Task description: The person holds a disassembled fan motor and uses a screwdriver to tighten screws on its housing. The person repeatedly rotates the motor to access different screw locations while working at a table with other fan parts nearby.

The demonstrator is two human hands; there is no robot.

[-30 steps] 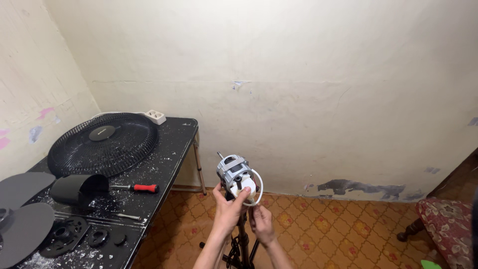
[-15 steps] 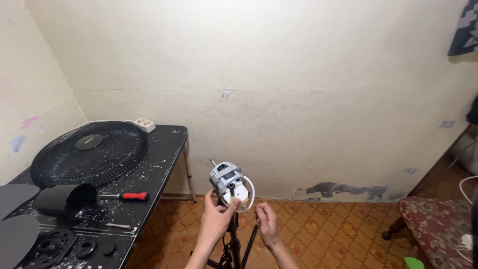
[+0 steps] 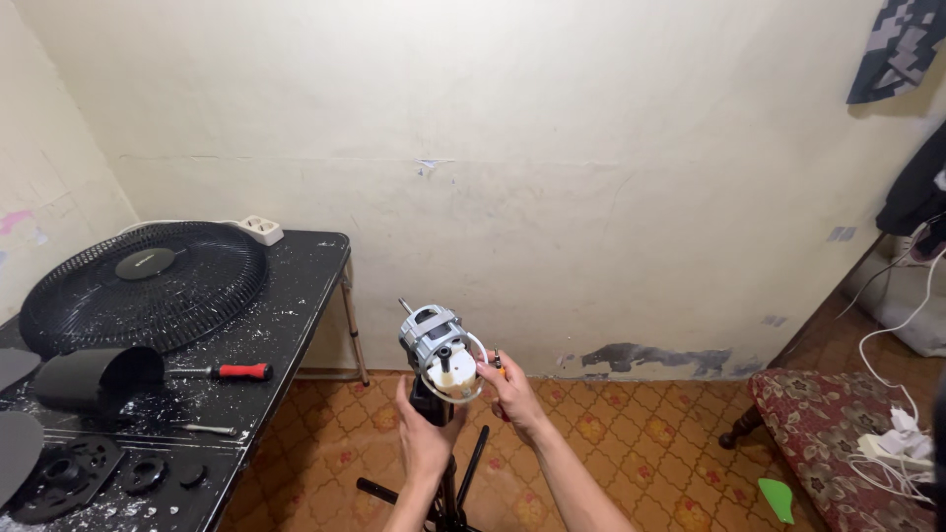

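Motor [image 3: 440, 347] sits on top of a black stand [image 3: 448, 483], and the left hand [image 3: 426, 433] is closed around the neck below it for steadiness. Right hand [image 3: 510, 389] pinches the motor's right rim; it perhaps holds a small tool.

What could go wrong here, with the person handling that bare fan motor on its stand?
The motor sits atop a thin stand and only the left hand steadies it, so it might tip. The right hand works at the motor's white wire, which could snag. Small black parts lie near the table edge and may roll off.
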